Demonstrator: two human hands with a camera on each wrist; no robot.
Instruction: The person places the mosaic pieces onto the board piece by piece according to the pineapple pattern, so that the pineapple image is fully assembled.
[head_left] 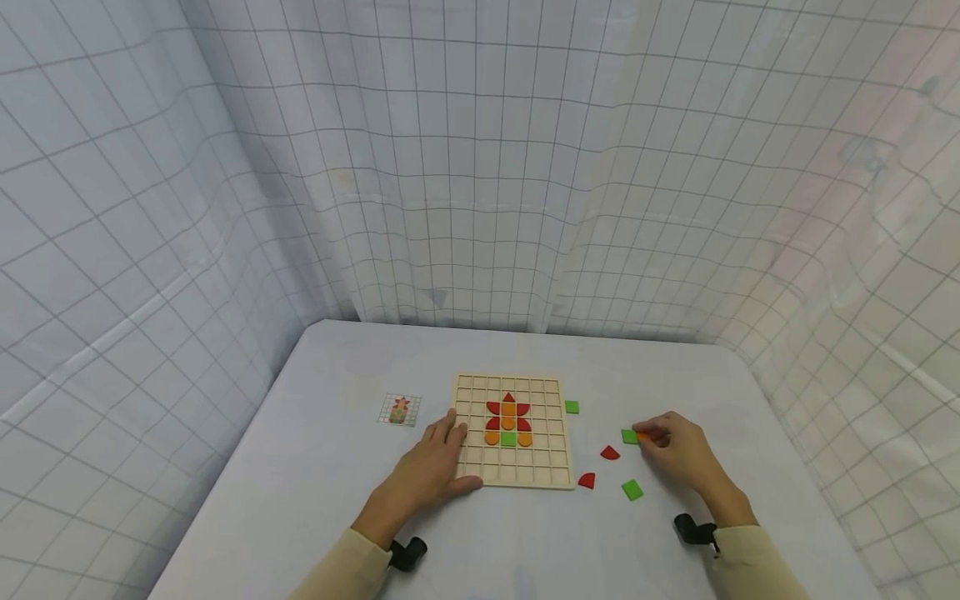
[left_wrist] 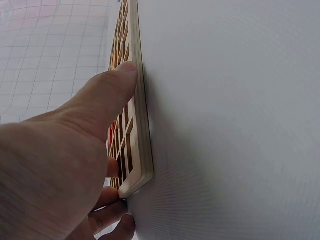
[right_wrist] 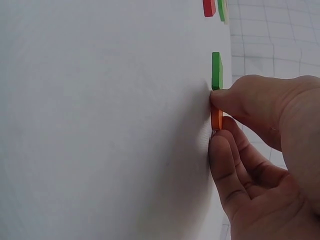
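Watching remotely, I see the left hand [head_left: 429, 468] spread against the board [head_left: 542, 468], right of which the right hand [head_left: 681, 450] pinches an orange piece [right_wrist: 216, 119].

Okay so your left hand [head_left: 431, 467] is palm down, thumb stuck out away from the fingers, forearm [head_left: 386, 512] angling in from the lower left. Your right hand [head_left: 681, 450] is in a pinch, thumb facing the bent fingers, wrist [head_left: 731, 504] coming up from the lower right.
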